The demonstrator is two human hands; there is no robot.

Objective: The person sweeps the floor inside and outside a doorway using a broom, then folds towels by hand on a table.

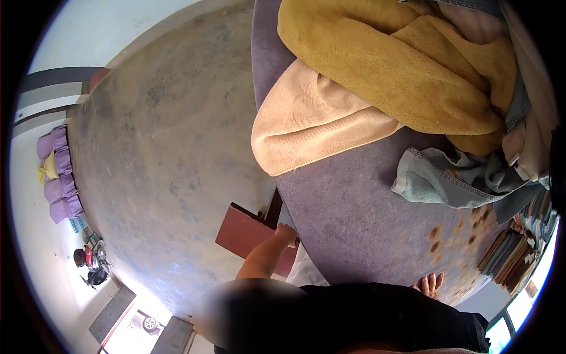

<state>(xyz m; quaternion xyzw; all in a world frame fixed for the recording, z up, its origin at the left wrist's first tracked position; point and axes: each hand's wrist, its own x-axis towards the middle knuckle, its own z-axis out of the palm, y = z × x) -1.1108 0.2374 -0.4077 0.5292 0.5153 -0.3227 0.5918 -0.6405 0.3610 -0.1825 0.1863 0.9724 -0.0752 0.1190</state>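
Note:
A purple-grey cloth covers the table surface in front of me. My left hand is at its left edge, fingers closed on the cloth's border beside a white cloth. My right hand rests on the purple-grey cloth near my body, its fingers spread and holding nothing. Close to it are several brown scorch-like marks. Farther up lie a folded peach towel, a mustard towel partly over it, and a crumpled grey-green towel.
Below the table's left edge stands a reddish-brown wooden piece on the concrete floor. A stack of folded cloths sits at the right. Far left are a purple-covered sofa, a motorbike and an open doorway.

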